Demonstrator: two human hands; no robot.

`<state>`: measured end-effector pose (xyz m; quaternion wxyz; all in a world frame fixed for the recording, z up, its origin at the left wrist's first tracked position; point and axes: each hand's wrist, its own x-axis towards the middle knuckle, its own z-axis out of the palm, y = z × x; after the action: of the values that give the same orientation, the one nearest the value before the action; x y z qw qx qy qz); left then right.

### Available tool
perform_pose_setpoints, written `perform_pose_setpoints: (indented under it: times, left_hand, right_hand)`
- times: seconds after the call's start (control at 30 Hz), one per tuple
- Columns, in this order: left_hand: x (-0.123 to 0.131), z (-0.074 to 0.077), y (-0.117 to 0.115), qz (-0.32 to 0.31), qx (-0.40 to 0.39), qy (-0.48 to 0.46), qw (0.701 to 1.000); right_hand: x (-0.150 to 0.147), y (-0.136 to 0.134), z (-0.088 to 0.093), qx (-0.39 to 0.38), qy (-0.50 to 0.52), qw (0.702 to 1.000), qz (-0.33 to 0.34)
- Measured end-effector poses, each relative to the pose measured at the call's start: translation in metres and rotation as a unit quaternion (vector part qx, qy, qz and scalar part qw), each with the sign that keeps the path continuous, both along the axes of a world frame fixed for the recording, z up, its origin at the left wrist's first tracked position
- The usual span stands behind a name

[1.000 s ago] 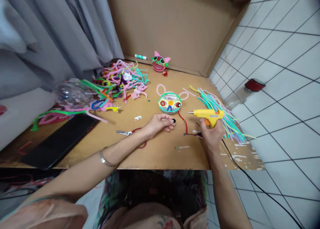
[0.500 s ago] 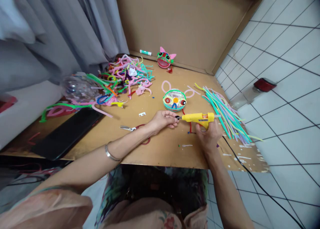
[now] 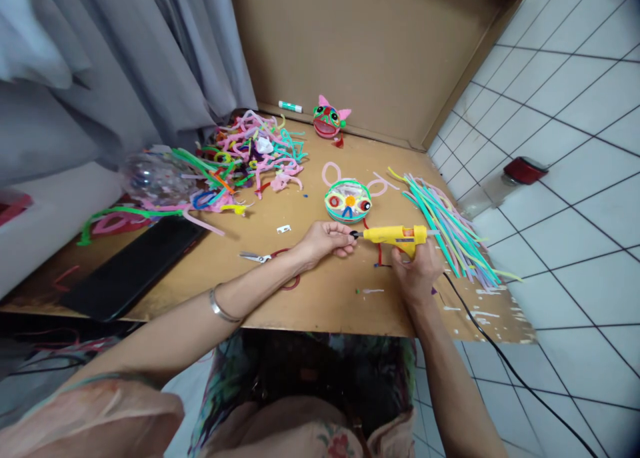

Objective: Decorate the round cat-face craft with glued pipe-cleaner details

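My right hand (image 3: 419,266) is wrapped round the handle of a yellow glue gun (image 3: 393,234), its nozzle pointing left. Between the fingertips of my left hand (image 3: 331,240) is a small round black piece (image 3: 355,235), and the nozzle tip meets it or nearly so; which, I cannot tell. Just beyond the hands sits a round face (image 3: 349,201) made of coloured pipe cleaners, with one finished-looking black-and-white eye at right and a red ring at left. Pink pipe-cleaner loops (image 3: 331,173) lie behind it. Scissors (image 3: 256,257) with red handles lie partly under my left forearm.
A tangled heap of pipe cleaners (image 3: 273,151) and a clear plastic bag (image 3: 157,178) are at left, near a black flat case (image 3: 135,271). Straight pipe cleaners (image 3: 445,225) lie at right. A finished pink-eared face (image 3: 327,119) stands at the back. The gun's black cord (image 3: 500,348) trails off right.
Both hands keep nearly the same pose, the glue gun nozzle still at the black piece. The whole view has shifted very slightly.
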<state>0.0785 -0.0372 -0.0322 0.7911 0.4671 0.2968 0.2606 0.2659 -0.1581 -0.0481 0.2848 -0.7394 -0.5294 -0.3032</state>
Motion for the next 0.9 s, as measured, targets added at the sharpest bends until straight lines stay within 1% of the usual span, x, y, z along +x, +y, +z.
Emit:
perform_pose_setpoints:
  times: [0.13, 0.27, 0.47, 0.67, 0.9]
  left_hand:
    - [-0.0003, 0.0009, 0.0, 0.003, 0.003, 0.006, 1.0]
    - [-0.0003, 0.0005, 0.0001, 0.002, 0.008, 0.003, 1.0]
    - [0.0001, -0.0003, 0.0005, 0.002, 0.006, 0.007, 1.0]
    - [0.0003, -0.0013, 0.0013, 0.003, 0.001, 0.007, 1.0]
    - [0.0001, 0.0007, 0.0003, 0.003, 0.001, 0.015, 1.0]
  right_hand:
    - [0.0005, -0.001, -0.001, -0.001, -0.013, 1.0, -0.007]
    - [-0.0002, -0.0016, -0.0006, -0.005, -0.003, 1.0, -0.001]
    - [0.0002, -0.0007, 0.0009, 0.021, -0.019, 1.0, 0.009]
    - [0.0031, 0.0007, -0.0014, 0.064, -0.054, 0.996, 0.038]
    - [0.003, 0.0004, -0.0015, 0.065, -0.039, 0.996, 0.056]
